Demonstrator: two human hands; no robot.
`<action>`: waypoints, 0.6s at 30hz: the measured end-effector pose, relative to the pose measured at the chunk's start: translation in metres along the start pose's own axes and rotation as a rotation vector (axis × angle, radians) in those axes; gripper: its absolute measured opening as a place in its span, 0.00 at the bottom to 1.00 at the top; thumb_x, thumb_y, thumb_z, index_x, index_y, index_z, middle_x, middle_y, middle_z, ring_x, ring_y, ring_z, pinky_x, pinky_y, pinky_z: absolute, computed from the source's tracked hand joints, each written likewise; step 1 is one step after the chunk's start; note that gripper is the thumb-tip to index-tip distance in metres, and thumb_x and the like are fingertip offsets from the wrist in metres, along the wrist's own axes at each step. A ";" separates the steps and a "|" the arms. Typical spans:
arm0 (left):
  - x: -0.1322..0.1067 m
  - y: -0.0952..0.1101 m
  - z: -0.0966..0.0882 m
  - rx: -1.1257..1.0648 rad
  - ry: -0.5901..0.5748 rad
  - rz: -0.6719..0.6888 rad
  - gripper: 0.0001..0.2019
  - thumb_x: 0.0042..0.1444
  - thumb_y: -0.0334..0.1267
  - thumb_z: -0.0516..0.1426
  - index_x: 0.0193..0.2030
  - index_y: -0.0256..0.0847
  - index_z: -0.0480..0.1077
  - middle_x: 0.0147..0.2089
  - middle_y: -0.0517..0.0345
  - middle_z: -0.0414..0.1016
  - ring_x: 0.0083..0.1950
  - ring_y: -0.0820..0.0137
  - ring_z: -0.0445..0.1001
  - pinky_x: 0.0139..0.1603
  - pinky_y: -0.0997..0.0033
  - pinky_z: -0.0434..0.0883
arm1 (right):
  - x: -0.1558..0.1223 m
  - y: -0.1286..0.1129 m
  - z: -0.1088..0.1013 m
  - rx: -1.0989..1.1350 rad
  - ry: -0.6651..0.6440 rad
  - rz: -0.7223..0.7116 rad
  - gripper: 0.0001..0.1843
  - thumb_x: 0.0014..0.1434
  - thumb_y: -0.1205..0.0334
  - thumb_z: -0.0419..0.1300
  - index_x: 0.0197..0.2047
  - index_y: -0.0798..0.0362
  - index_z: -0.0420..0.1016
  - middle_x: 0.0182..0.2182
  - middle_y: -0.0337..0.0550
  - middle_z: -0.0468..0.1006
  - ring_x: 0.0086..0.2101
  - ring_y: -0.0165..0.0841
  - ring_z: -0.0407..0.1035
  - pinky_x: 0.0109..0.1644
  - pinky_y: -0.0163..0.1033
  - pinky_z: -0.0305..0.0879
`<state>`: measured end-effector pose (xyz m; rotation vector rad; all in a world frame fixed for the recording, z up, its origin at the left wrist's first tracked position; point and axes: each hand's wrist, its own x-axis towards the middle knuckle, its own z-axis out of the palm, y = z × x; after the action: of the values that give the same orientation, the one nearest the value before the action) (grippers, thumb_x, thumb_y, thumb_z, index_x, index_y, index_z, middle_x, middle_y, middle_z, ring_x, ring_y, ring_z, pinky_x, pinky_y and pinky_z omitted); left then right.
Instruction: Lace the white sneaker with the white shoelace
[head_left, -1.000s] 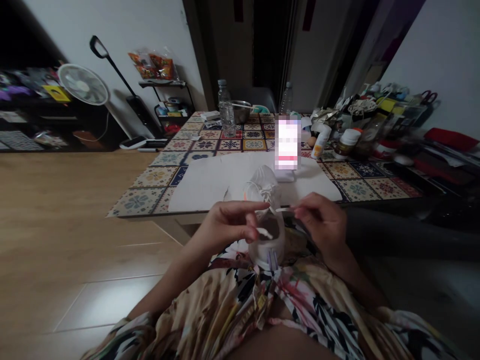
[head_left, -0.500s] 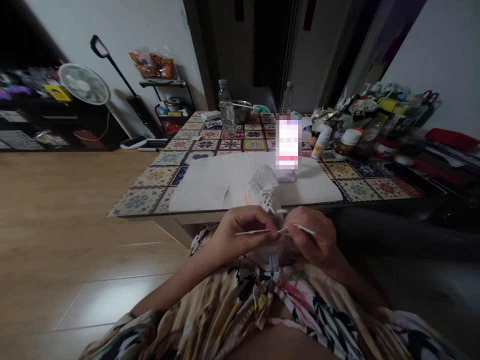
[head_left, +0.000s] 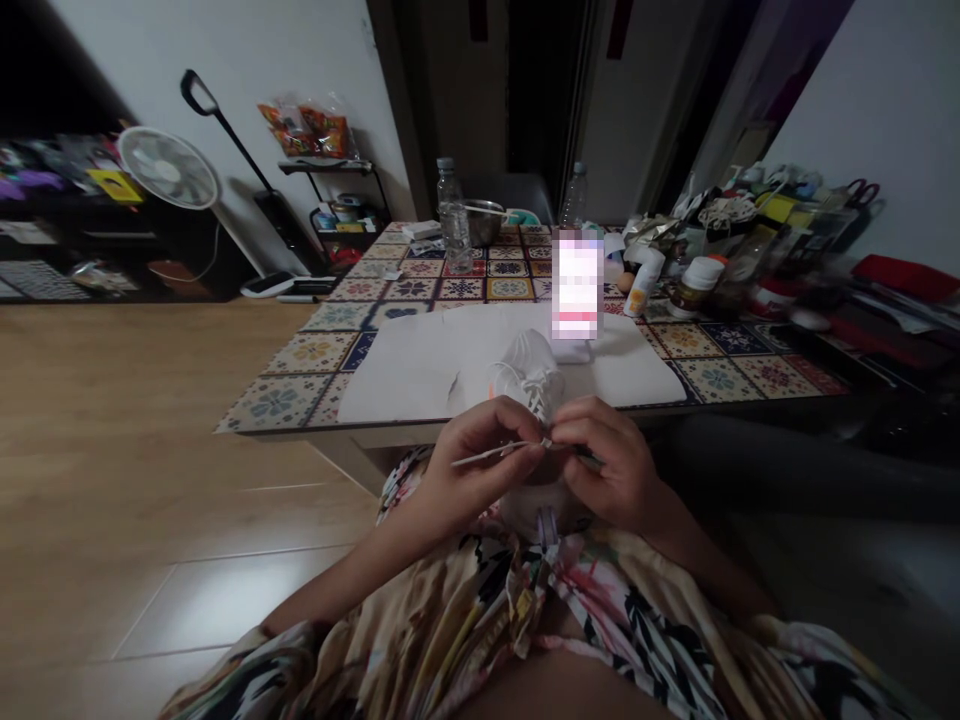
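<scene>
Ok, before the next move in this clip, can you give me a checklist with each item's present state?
1. Left hand grip on the white lace: ok, fingertips pinch it above the shoe's opening.
2. Right hand grip: cannot tell; its fingertips are at the lace, but the hold is unclear.
3. Lace strand in view: ok, it sticks out leftward from the left fingertips.
4. Lace between the hands fully visible: not ok, fingers cover part.
5. White shoe pointing toe-away: ok.
6. Front water bottle clear of both hands: ok.
</scene>
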<state>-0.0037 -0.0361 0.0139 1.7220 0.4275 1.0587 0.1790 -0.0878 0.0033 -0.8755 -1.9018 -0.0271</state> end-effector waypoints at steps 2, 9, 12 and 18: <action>-0.001 -0.001 0.001 -0.042 0.018 -0.066 0.03 0.56 0.32 0.61 0.32 0.40 0.71 0.32 0.59 0.74 0.34 0.73 0.71 0.34 0.76 0.70 | -0.002 0.004 0.002 -0.020 0.034 -0.027 0.12 0.59 0.71 0.57 0.45 0.49 0.69 0.37 0.42 0.77 0.39 0.34 0.73 0.41 0.40 0.71; 0.001 -0.003 0.004 -0.132 0.038 -0.155 0.04 0.53 0.32 0.64 0.29 0.38 0.73 0.30 0.59 0.76 0.33 0.74 0.72 0.35 0.76 0.71 | -0.008 0.005 0.000 -0.227 0.027 -0.222 0.11 0.64 0.68 0.56 0.49 0.48 0.70 0.39 0.43 0.76 0.36 0.32 0.70 0.40 0.39 0.67; 0.002 -0.006 0.003 -0.167 0.030 -0.155 0.05 0.51 0.30 0.64 0.28 0.38 0.73 0.29 0.60 0.76 0.31 0.74 0.72 0.34 0.77 0.70 | -0.008 0.000 -0.003 -0.165 0.041 -0.199 0.11 0.64 0.68 0.56 0.48 0.47 0.72 0.40 0.42 0.76 0.37 0.34 0.70 0.41 0.41 0.67; 0.017 -0.019 -0.003 -0.523 0.153 -0.152 0.11 0.50 0.38 0.68 0.29 0.38 0.70 0.31 0.59 0.77 0.31 0.75 0.73 0.32 0.79 0.70 | 0.000 0.008 0.002 0.374 0.372 0.112 0.04 0.63 0.58 0.62 0.35 0.45 0.72 0.38 0.41 0.76 0.49 0.39 0.69 0.56 0.50 0.65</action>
<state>0.0067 -0.0146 0.0044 1.1345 0.3333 1.0803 0.1825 -0.0810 -0.0007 -0.6648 -1.4470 0.2131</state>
